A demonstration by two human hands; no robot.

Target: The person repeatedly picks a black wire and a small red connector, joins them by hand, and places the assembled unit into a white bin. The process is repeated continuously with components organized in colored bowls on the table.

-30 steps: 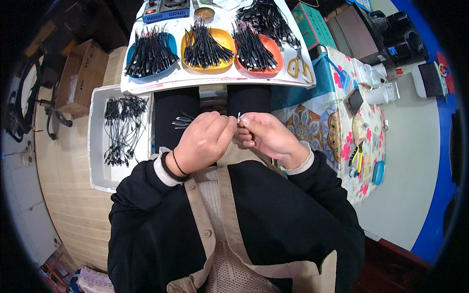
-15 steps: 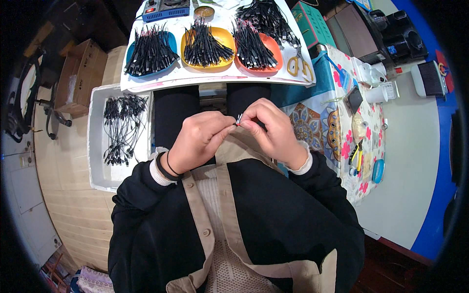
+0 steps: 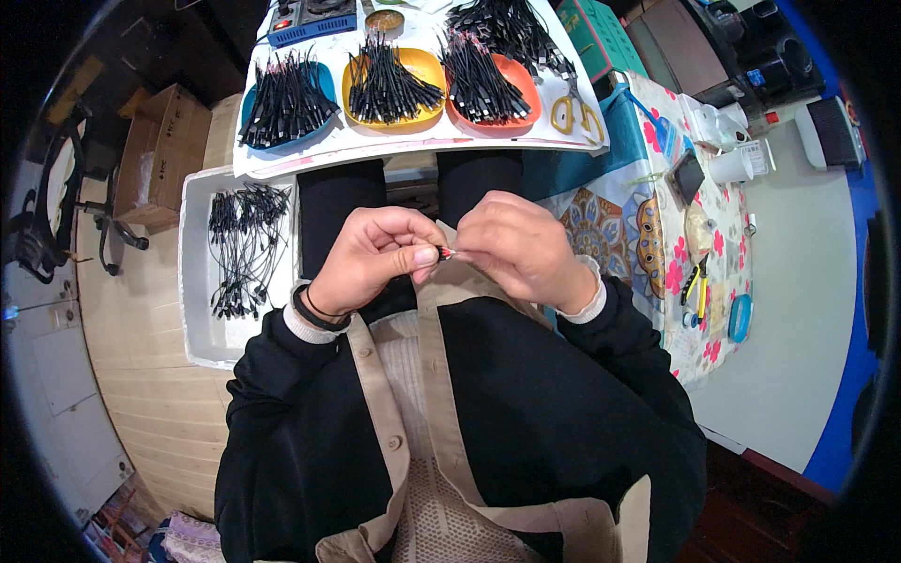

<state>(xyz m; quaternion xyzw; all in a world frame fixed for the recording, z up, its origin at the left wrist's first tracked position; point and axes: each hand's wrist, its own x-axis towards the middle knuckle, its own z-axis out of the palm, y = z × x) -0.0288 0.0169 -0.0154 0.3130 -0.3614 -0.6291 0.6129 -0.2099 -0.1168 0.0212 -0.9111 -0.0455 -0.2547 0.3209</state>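
Above my lap, my left hand (image 3: 375, 261) is closed in a pinch between thumb and forefinger on the end of a short black cable (image 3: 443, 252). Thin red and pale wires stick out of that end toward the right. My right hand (image 3: 526, 249) has its fingertips pressed together at these wires, close to the left thumb. Its fingers partly cover the wire ends, and the rest of the cable is hidden by my left hand. In front of me, bunches of similar black cables fill a blue dish (image 3: 329, 79), a yellow dish (image 3: 434, 68) and an orange dish (image 3: 530, 83).
Gold-handled scissors (image 3: 574, 114) lie at the white table's right edge, near a cable heap (image 3: 511, 36). A white foam box (image 3: 194, 300) with more cables (image 3: 246, 249) stands on the left. At right, a flowered tabletop holds yellow-handled pliers (image 3: 697, 289) and a small blue dish (image 3: 740, 317).
My left hand has turned so its thumb shows on top of the cable, baring the red and pale wires. The right fingers have curled in at the wires. The whole view has shifted slightly.
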